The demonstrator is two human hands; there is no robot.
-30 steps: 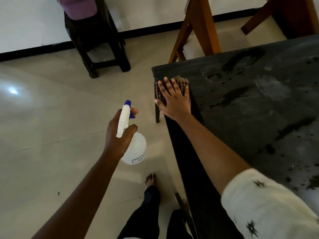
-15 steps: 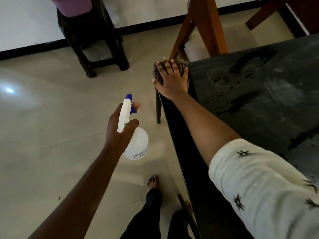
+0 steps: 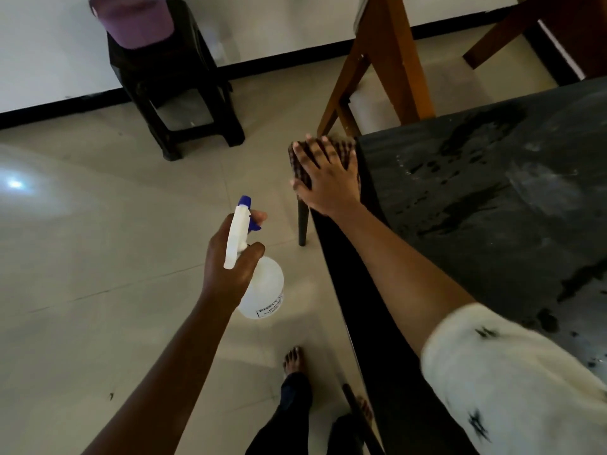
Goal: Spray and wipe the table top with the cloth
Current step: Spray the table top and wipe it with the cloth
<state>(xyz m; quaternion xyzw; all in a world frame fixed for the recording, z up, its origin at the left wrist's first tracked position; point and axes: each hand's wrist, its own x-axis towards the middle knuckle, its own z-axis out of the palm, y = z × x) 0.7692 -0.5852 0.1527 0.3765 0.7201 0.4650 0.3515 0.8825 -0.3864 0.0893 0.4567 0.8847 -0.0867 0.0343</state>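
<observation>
A dark table top (image 3: 492, 224) fills the right side, with wet streaks and drops on it. My right hand (image 3: 326, 178) lies flat, fingers spread, pressing a checked cloth (image 3: 345, 147) against the table's far left corner and side edge. The cloth is mostly hidden under the hand. My left hand (image 3: 230, 261) holds a clear spray bottle (image 3: 262, 287) with a white and blue trigger head out over the floor, left of the table and apart from it.
A black plastic stool (image 3: 184, 93) with a purple cap (image 3: 134, 21) on it stands by the white wall. Wooden chair legs (image 3: 387, 60) rise just beyond the table's far corner. My bare feet (image 3: 294, 359) stand on the pale tiled floor beside the table.
My right hand has slid the cloth from the top near the corner out to the corner's edge and side. The left hand with the bottle has stayed nearly still.
</observation>
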